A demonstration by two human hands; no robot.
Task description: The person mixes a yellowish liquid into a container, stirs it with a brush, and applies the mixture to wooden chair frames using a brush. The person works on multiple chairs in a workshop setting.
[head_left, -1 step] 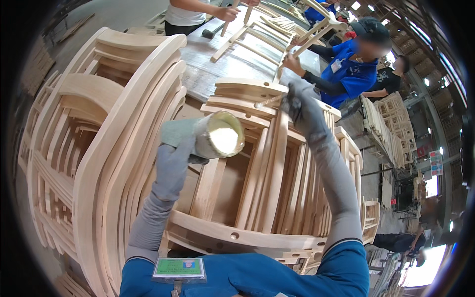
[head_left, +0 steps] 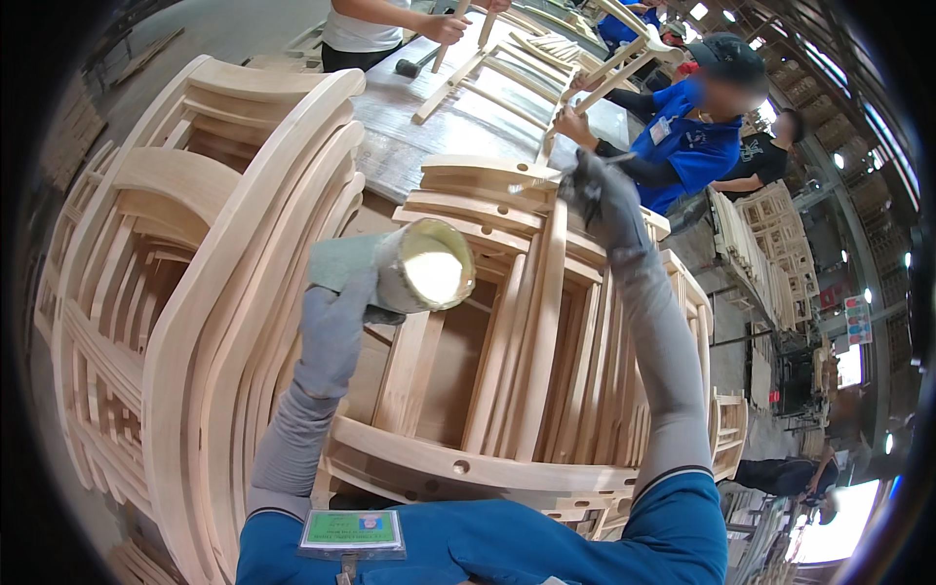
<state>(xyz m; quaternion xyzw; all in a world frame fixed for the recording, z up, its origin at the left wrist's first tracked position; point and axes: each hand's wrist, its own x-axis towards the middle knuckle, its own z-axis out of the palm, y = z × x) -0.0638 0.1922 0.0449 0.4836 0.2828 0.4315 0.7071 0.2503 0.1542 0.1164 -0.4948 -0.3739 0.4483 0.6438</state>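
Observation:
My left hand [head_left: 333, 333], in a grey glove, is wrapped around a tilted pale green-grey pot [head_left: 392, 271]. Creamy pale liquid [head_left: 435, 277] shows inside its smeared mouth. Farther right, my gloved right hand [head_left: 606, 203] is closed on a thin brush-like tool [head_left: 531, 183]; its pale tip points left, close to the far end of the stacked wooden chair frames [head_left: 531, 366]. Round holes show in the frames' curved rails. Whether the tip touches the wood, I cannot tell.
A tall stack of curved wooden chair frames [head_left: 210, 263] stands at the left. Beyond is a metal-topped table [head_left: 400, 132] with a mallet [head_left: 414, 66] and frame parts. A co-worker in blue [head_left: 697, 127] and another in white [head_left: 366, 27] handle wooden pieces there.
My right hand and the tool have shifted slightly, the hand a little to the right. The pot in my left hand has moved slightly left.

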